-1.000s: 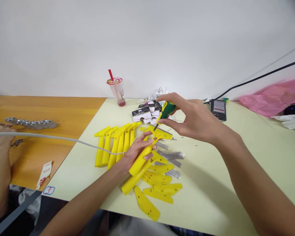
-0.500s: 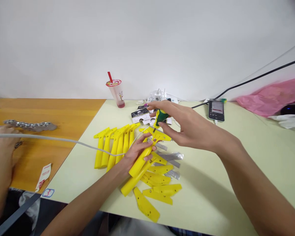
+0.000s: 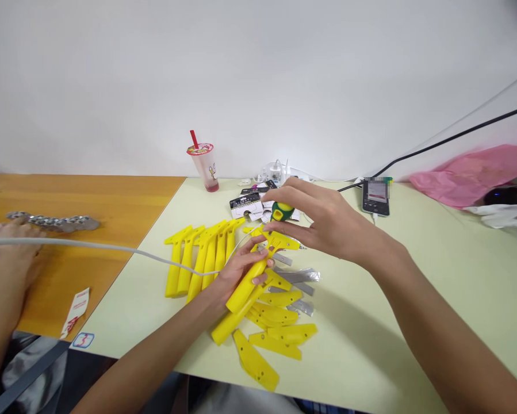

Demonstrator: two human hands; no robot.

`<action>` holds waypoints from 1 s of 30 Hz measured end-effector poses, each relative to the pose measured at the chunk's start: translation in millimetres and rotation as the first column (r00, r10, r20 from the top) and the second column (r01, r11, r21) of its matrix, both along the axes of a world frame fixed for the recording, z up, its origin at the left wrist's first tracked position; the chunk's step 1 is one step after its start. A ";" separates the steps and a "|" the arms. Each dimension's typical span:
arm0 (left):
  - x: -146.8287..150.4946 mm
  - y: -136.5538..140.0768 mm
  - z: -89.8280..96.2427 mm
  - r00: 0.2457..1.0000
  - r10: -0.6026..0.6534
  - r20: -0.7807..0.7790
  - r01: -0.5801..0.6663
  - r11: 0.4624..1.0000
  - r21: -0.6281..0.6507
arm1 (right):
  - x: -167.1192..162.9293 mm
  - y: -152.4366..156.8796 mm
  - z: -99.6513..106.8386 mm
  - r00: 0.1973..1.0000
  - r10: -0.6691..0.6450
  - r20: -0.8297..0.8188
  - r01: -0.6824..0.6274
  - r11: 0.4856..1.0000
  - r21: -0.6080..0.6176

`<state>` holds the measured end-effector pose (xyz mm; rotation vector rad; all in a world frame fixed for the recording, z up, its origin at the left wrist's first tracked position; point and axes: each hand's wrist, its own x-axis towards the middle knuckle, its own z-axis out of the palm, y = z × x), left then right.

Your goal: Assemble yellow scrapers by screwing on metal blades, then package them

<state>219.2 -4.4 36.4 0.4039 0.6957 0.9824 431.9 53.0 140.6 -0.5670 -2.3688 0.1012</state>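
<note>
Left hand wrapped around a yellow scraper handle, fingers curled over its middle, thumb on the near side. Long axis of that handle running from lower left, toward the body, up to the right and away; wide T-shaped head at the far end, directly under the right hand. Lying low, head resting on the pale green table.

Right hand closed around a green-and-yellow screwdriver, fingertips pinching the grip from above, palm turned down. Screwdriver standing close to upright, tip pointing down onto the head of the handle; the tip itself too small to make out.

Just below the left hand, a second yellow handle lying parallel, and loose flat yellow plates fanned out toward the near edge. Beside those, to the right of the left hand, grey metal blades in a small heap. Left of the left hand, a row of finished yellow scrapers side by side, heads pointing away, with a grey cable crossing over them.

Beyond the right hand, small black-and-white boxes, a drink cup with a red straw and a phone. Far left, on the wooden table, another person's hand resting by a strip of metal parts.
</note>
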 end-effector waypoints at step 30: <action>-0.4 2.3 -16.2 1.000 0.006 0.010 -0.007 1.000 0.007 | -1.7 -1.8 -3.8 0.996 0.065 -0.065 -0.078 0.971 -0.225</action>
